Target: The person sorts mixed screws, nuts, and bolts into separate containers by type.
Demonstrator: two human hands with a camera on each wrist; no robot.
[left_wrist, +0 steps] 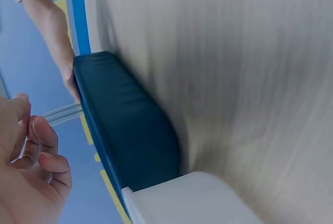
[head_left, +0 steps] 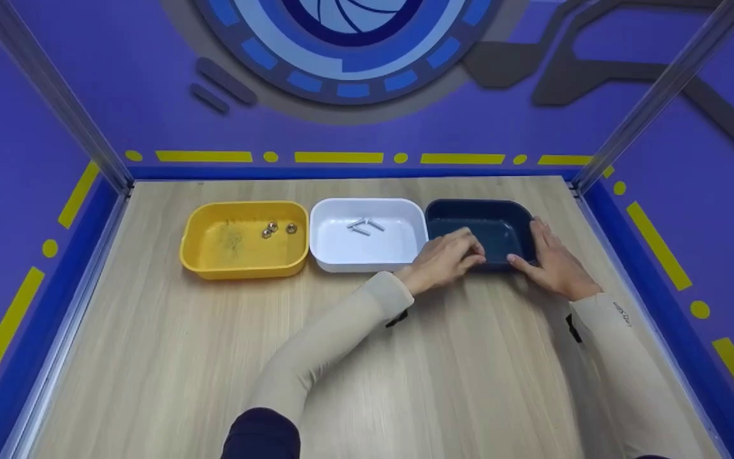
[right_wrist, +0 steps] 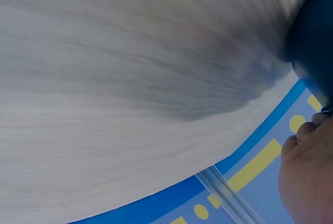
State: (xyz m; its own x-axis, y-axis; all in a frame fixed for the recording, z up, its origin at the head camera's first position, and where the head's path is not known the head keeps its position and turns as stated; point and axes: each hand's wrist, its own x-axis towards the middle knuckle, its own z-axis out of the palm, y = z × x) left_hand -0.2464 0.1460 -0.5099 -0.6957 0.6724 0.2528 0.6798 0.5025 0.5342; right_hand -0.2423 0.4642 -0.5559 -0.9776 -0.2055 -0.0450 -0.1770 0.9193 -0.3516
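A dark blue plastic bin (head_left: pixel 482 223) stands at the right end of a row of three. My left hand (head_left: pixel 446 258) is over its front left part, fingers curled. In the left wrist view, the left thumb and index fingertips (left_wrist: pixel 27 112) come together, and no object shows between them. The right hand (head_left: pixel 555 264) holds the bin's right end, with its thumb by the front corner and its fingers along the side wall. Left of it, a white bin (head_left: pixel 367 255) contains several metal screws (head_left: pixel 360 231). The part of the dark bin behind the left hand is hidden.
A yellow bin (head_left: pixel 233 261) with a few metal nuts (head_left: pixel 291 228) stands at the left end of the row. Blue-purple panels (head_left: pixel 367 137) enclose the wooden tabletop (head_left: pixel 214 357) at the back and both sides, with metal posts at the corners.
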